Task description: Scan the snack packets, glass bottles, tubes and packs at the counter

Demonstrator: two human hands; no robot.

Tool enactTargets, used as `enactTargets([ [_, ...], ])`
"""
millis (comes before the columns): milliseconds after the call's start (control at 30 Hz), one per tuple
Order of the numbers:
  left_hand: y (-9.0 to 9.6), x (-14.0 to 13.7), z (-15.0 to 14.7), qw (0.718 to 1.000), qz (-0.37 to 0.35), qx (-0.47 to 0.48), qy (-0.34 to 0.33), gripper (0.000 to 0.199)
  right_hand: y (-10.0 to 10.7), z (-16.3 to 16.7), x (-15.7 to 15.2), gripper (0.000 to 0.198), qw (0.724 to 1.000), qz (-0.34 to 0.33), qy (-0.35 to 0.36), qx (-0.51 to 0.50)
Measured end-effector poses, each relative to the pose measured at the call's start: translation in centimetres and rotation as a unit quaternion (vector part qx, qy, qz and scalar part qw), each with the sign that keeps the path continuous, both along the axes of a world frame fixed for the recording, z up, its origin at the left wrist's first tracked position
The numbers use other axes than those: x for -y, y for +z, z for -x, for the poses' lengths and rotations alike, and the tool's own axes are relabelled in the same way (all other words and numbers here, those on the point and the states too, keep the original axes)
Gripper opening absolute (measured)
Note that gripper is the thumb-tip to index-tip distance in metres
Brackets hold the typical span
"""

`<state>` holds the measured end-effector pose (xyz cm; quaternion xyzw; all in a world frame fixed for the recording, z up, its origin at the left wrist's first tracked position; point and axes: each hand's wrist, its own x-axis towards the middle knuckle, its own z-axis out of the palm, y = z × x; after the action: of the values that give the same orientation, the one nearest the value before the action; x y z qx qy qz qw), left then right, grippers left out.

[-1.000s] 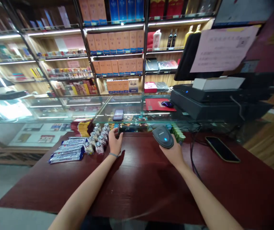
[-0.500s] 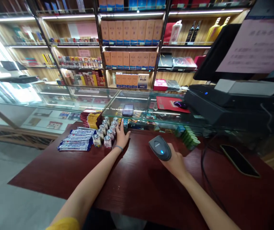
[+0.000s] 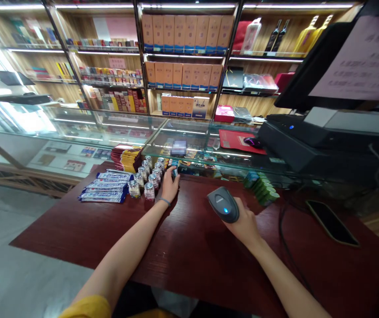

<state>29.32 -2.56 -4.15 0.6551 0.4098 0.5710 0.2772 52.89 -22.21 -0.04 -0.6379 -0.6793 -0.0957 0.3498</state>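
Left hand [image 3: 170, 185] has closed on a small item [image 3: 175, 172] (scanner [image 3: 223, 204] in right hand [image 3: 245, 224]).

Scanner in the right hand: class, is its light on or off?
On: a blue light glows on the scanner, which the right hand grips.

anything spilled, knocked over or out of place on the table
Nothing stands out. The small jars stand upright in rows, the scanner sits in the right hand, and no spill or breakage shows; the blue packets merely overlap unevenly.
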Motion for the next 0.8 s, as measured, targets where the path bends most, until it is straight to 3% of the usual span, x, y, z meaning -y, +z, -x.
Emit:
enactTargets([
  [100, 0.9, 1.1, -0.2, 0.984, 0.091, 0.101, -0.115, 0.041, 0.6, -0.4, 0.4, 0.034, 0.999, -0.017, 0.010, 0.030],
  [200, 1.6, 2.2, -0.6, 0.908, 0.232, 0.238, -0.256, 0.048, 1.1, -0.7, 0.7, 0.033, 0.996, -0.019, 0.031, 0.082],
  [267, 2.0, 2.8, -0.8, 0.855, 0.296, 0.280, -0.321, 0.052, 1.2, -0.6, 0.8, 0.037, 0.992, -0.006, 0.054, 0.117],
  [333, 2.2, 3.2, -0.8, 0.829, 0.331, 0.281, -0.352, 0.052, 1.2, -0.3, 0.9, 0.044, 0.986, 0.017, 0.079, 0.147],
  [500, 2.1, 3.3, -0.6, 0.828, 0.340, 0.260, -0.363, 0.048, 1.0, 0.8, 1.1, 0.052, 0.974, 0.076, 0.112, 0.183],
  [800, 1.2, 2.6, -0.9, 0.861, 0.316, 0.201, -0.344, 0.054, 1.7, 0.9, 1.4, 0.037, 0.971, 0.122, 0.128, 0.160],
])
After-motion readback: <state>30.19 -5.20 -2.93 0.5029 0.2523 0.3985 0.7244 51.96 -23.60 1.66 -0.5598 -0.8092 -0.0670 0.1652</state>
